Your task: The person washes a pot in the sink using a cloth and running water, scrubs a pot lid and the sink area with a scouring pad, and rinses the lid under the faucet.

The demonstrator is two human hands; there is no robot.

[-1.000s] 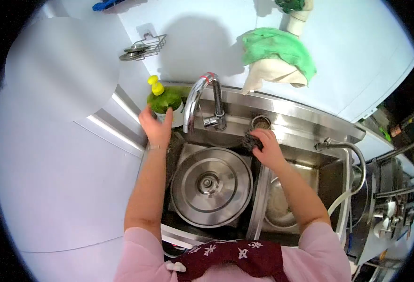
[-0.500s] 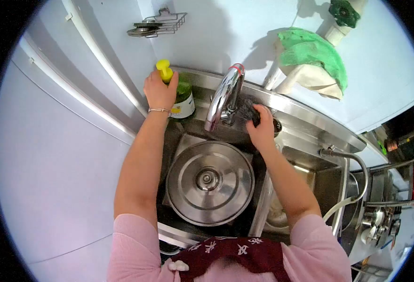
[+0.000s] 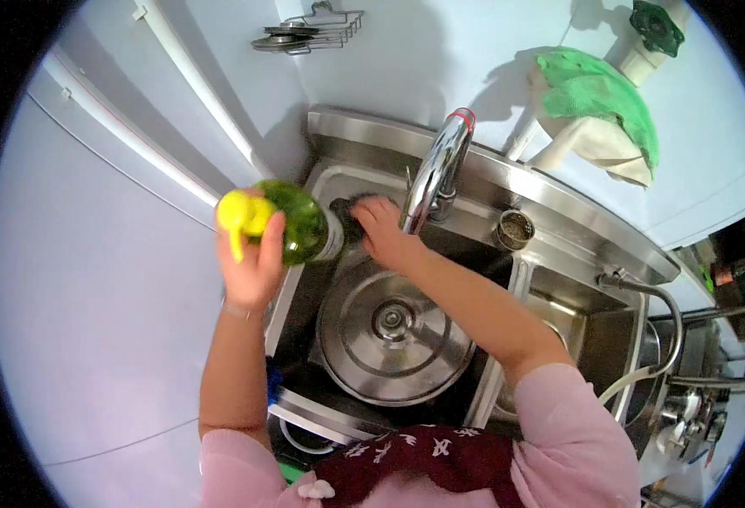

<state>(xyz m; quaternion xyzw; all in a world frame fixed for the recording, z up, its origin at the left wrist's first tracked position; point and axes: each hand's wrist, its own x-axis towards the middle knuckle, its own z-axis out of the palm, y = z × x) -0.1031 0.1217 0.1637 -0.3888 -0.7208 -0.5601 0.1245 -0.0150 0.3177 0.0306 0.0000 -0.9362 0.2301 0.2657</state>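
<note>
My left hand (image 3: 252,267) is closed round the neck of a green pump bottle (image 3: 292,222) with a yellow pump top (image 3: 242,213). The bottle is raised and tilted, its white-labelled lower end towards the right. Close to that end, over the sink's back left corner, my right hand (image 3: 383,227) grips a dark scouring pad (image 3: 351,218), partly hidden by the fingers. Whether pad and bottle touch, I cannot tell. Below my right hand a round steel lid (image 3: 389,351) lies in the left sink basin.
A chrome faucet (image 3: 442,169) rises at the back, just right of my right hand. Beside it sits a small metal cup (image 3: 515,229). A second basin (image 3: 593,326) lies to the right, with a hose spout (image 3: 656,292). Green and beige cloths (image 3: 601,110) hang above.
The bottle has been lifted from the sink's back corner and brought left and towards me, tilted. My right hand moved left with the scouring pad, from beside the faucet to that corner.
</note>
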